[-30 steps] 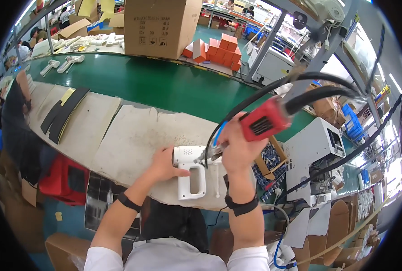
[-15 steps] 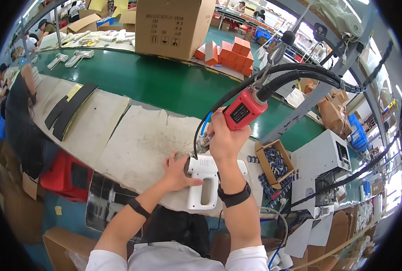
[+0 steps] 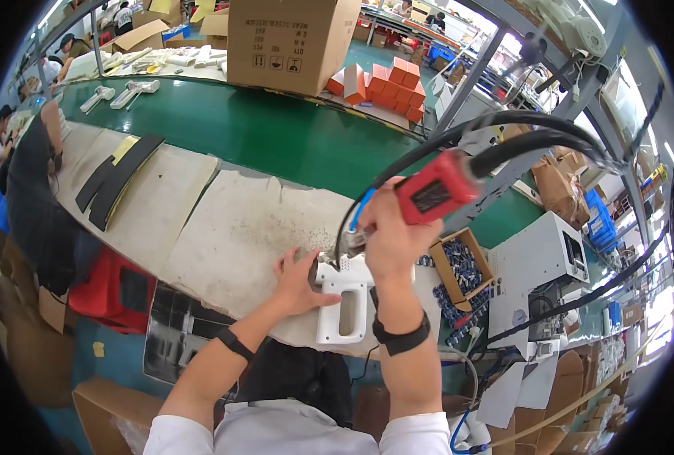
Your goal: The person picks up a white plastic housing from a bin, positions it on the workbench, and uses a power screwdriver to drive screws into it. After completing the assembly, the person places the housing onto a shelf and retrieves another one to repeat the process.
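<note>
Two hands on the job: my left hand (image 3: 297, 279) lies flat with fingers spread, pressing down on the white plastic pistol-shaped housing (image 3: 342, 299); my right hand (image 3: 391, 236) is wrapped tight around the red power screwdriver with thick black hoses (image 3: 437, 189), its tip down at the housing's top end. Versus half a second ago: the driver has tilted further right, the red body now well out past my fist; the left hand sits in much the same place on the housing. Housing lies on the worn, speckled off-white mat (image 3: 238, 227) at the near bench edge, handle loop pointing toward me. Beyond the mat runs the smooth green conveyor belt (image 3: 276, 136). Black flat strips (image 3: 113, 178) lie on the mat's left part. Just right of the housing sits a small open brown cardboard tray of blue-and-silver small parts (image 3: 462, 265). Large brown cardboard carton with dark print (image 3: 291, 42) stands at the belt's far side, stacked orange boxes (image 3: 382, 80) just right of it. White metal controller box (image 3: 545, 262) at right. More white housings (image 3: 117, 92) far left on the belt.
</note>
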{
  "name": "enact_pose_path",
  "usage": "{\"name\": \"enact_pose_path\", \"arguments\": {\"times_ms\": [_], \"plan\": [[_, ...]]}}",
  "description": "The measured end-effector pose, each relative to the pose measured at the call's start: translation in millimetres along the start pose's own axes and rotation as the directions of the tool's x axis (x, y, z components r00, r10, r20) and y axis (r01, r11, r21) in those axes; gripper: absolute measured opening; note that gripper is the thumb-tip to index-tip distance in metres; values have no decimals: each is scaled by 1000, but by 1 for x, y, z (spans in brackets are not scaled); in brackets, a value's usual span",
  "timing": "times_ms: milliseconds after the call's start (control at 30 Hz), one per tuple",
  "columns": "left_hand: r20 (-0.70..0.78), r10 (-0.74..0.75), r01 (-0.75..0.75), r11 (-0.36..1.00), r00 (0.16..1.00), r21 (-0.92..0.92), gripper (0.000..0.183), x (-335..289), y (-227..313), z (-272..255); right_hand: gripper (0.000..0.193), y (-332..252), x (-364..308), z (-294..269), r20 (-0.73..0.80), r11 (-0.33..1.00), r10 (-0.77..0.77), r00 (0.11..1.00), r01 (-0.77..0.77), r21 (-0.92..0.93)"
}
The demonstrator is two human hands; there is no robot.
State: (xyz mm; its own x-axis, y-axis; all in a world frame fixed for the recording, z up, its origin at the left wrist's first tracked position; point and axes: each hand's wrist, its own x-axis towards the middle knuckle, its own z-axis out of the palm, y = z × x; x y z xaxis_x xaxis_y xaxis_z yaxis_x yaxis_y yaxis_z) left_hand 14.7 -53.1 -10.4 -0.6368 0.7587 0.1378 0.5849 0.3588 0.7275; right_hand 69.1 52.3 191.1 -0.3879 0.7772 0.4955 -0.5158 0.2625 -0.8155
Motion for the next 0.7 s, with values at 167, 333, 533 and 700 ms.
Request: {"name": "enact_pose_path", "arguments": {"times_ms": [167, 333, 533, 700], "plan": [[147, 43, -56, 995, 988, 82, 123, 1, 10, -10, 3, -20, -13, -6, 80, 998, -24, 996, 29, -62], [133, 33, -43, 996, 991, 74, 124, 0, 3, -3, 4, -4, -20, -5, 89, 998, 6, 996, -1, -62], [118, 84, -92, 994, 990, 64, 119, 1, -7, 11, 3, 15, -33, 1, 21, 997, 69, 997, -68, -36], [105, 132, -127, 990, 986, -57, 119, 7, -28, 21, 4, 26, -41, 11, 158, 994, 90, 983, -79, -75]]}}
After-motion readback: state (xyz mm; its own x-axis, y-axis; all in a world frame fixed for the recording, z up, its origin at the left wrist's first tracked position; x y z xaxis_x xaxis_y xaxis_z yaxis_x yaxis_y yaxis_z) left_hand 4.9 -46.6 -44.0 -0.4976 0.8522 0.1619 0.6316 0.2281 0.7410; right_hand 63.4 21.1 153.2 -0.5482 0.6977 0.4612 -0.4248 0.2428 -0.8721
